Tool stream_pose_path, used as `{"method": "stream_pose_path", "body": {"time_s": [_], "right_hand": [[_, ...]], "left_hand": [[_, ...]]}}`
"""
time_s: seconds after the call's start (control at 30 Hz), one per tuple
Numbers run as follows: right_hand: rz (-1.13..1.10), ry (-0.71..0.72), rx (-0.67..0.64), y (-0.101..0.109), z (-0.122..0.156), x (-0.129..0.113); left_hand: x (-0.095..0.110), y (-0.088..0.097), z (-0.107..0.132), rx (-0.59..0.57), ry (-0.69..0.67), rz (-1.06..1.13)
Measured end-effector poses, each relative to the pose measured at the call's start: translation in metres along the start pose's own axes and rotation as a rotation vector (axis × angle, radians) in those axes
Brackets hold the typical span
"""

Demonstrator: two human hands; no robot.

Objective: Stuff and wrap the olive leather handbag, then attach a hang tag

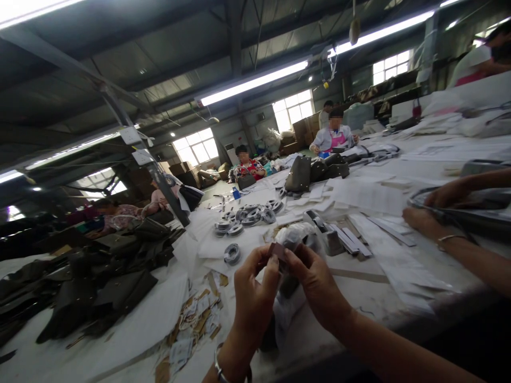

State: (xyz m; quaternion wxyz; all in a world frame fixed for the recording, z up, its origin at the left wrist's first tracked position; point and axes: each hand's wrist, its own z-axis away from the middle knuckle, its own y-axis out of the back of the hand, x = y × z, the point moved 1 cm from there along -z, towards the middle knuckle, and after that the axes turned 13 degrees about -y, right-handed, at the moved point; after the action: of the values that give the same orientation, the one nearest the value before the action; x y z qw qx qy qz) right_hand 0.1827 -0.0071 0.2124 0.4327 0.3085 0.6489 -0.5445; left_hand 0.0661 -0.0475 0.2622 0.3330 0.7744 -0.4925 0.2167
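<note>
My left hand and my right hand are close together, both closed in a pinch. Between their fingertips is a small flat brown piece, which looks like a tag or a scrap of leather. Just behind and below my fingers is a dark item partly wrapped in clear plastic film; my hands hide much of it. Left of my wrist lies a pile of paper and brown card tags with strings.
Dark bags are heaped at the left of the table. Coiled grey straps lie ahead, and white strips lie to the right. A co-worker's hands handle a dark bag at the far right. Other people sit farther back.
</note>
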Motion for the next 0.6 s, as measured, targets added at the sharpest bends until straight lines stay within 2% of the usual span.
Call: {"method": "stream_pose_path", "body": {"time_s": [0.17, 0.27, 0.43, 0.6], "right_hand": [[0.024, -0.032, -0.009, -0.003, 0.001, -0.002], [0.011, -0.033, -0.009, -0.005, 0.0, 0.0], [-0.062, -0.025, -0.047, -0.006, -0.001, 0.004], [-0.084, -0.029, -0.157, -0.002, 0.003, 0.0]], "left_hand": [[0.005, 0.007, -0.008, -0.092, -0.085, -0.393], [0.005, 0.002, -0.004, -0.088, -0.121, -0.584], [-0.002, -0.013, 0.012, -0.056, -0.172, -0.604], [-0.014, -0.022, 0.024, -0.041, -0.226, -0.635]]}}
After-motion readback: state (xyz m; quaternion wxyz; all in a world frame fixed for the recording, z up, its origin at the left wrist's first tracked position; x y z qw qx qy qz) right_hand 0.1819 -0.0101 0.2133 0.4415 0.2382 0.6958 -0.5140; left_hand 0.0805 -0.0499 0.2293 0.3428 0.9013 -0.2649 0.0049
